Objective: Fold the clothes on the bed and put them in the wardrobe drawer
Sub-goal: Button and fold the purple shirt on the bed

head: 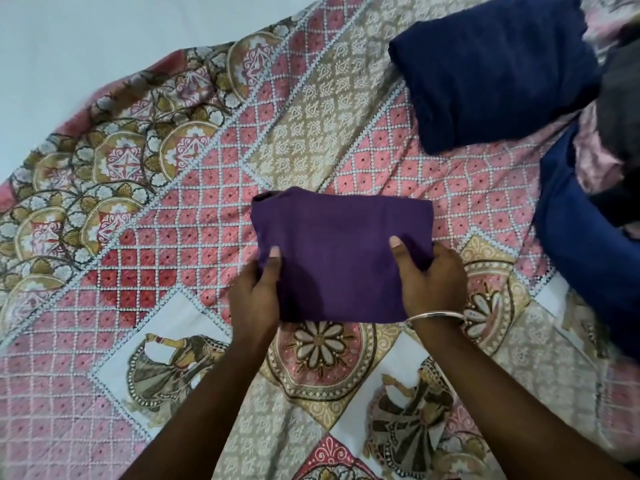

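A purple garment (341, 251), folded into a neat rectangle, lies on the patterned bedspread (180, 188) in the middle of the view. My left hand (254, 292) grips its near left edge, thumb on top and fingers underneath. My right hand (427, 282), with a silver bangle at the wrist, grips the near right edge the same way. A folded navy garment (491, 71) rests at the upper right of the bed. Another blue cloth (588, 244) lies unfolded along the right edge.
Dark grey clothing (620, 98) is heaped at the far right, partly over the blue cloth. A pale floor (86, 39) shows past the bed's upper left edge. No wardrobe or drawer is in view.
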Tool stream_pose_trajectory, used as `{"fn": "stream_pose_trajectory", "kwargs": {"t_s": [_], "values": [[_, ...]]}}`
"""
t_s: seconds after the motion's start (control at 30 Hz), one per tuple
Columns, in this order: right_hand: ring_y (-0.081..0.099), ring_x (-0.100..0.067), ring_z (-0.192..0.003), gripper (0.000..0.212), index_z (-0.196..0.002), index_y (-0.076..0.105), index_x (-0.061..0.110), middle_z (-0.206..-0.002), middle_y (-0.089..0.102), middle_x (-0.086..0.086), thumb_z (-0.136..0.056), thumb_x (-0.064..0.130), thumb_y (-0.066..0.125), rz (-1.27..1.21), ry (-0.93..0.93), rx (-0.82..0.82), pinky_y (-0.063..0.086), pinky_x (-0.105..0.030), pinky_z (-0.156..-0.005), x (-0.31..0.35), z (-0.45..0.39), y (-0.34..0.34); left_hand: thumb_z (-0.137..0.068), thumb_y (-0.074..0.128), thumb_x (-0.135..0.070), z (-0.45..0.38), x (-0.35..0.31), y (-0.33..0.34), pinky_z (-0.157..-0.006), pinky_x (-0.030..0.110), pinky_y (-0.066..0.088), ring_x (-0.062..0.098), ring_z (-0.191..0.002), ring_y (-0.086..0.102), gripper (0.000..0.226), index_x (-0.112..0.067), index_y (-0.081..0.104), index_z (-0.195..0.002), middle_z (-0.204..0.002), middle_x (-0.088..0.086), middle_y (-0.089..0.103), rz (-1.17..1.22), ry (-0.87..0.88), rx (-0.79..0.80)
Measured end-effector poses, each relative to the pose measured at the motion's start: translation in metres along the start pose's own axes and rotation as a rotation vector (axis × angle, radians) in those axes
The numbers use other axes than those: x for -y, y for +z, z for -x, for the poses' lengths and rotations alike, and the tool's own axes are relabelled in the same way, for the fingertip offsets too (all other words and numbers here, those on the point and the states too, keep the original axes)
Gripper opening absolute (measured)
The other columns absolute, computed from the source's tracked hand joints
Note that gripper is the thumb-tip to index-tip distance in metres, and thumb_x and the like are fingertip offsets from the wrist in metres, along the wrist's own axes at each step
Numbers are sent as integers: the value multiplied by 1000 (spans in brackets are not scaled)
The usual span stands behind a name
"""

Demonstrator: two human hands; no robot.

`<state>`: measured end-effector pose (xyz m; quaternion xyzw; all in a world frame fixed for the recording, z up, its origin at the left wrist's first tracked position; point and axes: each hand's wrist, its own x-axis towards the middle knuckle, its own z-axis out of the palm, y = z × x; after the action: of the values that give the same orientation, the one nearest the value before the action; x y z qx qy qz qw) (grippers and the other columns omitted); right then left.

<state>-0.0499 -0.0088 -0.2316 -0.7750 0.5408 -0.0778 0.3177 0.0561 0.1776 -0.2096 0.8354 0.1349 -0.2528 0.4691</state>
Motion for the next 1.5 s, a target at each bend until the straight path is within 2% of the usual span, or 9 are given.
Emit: {"fn": "stream_pose_trajectory", "kwargs": {"t_s": [0.13, 0.3, 0.63, 0.77, 0.9, 1.0, 1.27, 1.4, 1.5], "values": [[64, -31, -93, 55, -101, 68, 10, -101, 69, -9, -73, 56, 76, -159, 213, 158, 48, -35, -77, 11, -4, -9, -86, 70, -31, -12, -20, -3, -76, 30, 50, 20, -94, 70, 28, -13, 68, -108, -105, 0, 74, 221, -165, 235], [72, -32, -86, 24, -87, 73, 10, -92, 75, -10, -73, 25, 85, -614, 467, 313, 58, -48, -83, 19, -5, -20, -89, 66, -27, -18, -41, -3, -66, 25, 58, 17, -78, 73, 19, -11, 73, -97, -96, 6, 77, 385, -289, 483], [71, -22, -88, 9, -94, 71, 17, -90, 76, 3, -88, 11, 67, -886, 316, 364, 57, -42, -84, 24, -13, -56, -75, 78, -17, -22, -70, 9, -82, 37, 56, 27, -102, 71, 56, -10, 60, -128, -116, 8, 72, 432, -171, 479], [68, -28, -104, 54, -113, 67, 8, -113, 71, -9, -66, 30, 82, -988, 215, 346, 55, -39, -87, 29, -62, -100, -87, 64, -25, -10, -107, 47, -80, 31, 59, 21, -101, 71, 43, -12, 62, -128, -117, 7, 72, 626, -157, 539], [70, -18, -86, 20, -103, 67, 9, -91, 74, -1, -84, 3, 65, -949, 94, 317, 58, -30, -78, 41, -131, -143, -83, 62, -38, -3, -149, 101, -78, 28, 59, 22, -110, 67, 58, -14, 58, -135, -124, 7, 68, 741, -128, 507], [68, -23, -89, 26, -107, 66, 0, -98, 72, -11, -82, 6, 70, -851, -42, 322, 57, -34, -83, 56, -196, -166, -92, 55, -43, -8, -184, 143, -79, 29, 58, 20, -107, 68, 49, -14, 61, -130, -119, 5, 71, 787, -117, 501], [53, -2, -56, 41, -76, 59, 15, -69, 58, 1, -93, 52, 57, -508, -303, 239, 43, -22, -55, 90, -329, -171, -90, 45, -70, -50, -235, 226, -79, 35, 58, 17, -93, 71, 56, -23, 65, -112, -100, -7, 72, 552, 3, 82], [62, -26, -92, 64, -101, 58, 11, -95, 64, -7, -82, 73, 55, -67, -228, 189, 40, -32, -74, 69, -368, -146, -93, 38, -71, -63, -238, 242, -84, 38, 52, 25, -92, 64, 51, -25, 57, -79, -85, -7, 63, 189, 94, -55], [56, -35, -113, 54, -129, 48, 15, -126, 57, -13, -91, 52, 54, 185, -403, -137, 45, -42, -87, 53, -358, -135, -97, 40, -62, -64, -237, 249, -88, 41, 46, 34, -111, 56, 55, -12, 57, -113, -119, 11, 57, -120, 186, -308]]}}
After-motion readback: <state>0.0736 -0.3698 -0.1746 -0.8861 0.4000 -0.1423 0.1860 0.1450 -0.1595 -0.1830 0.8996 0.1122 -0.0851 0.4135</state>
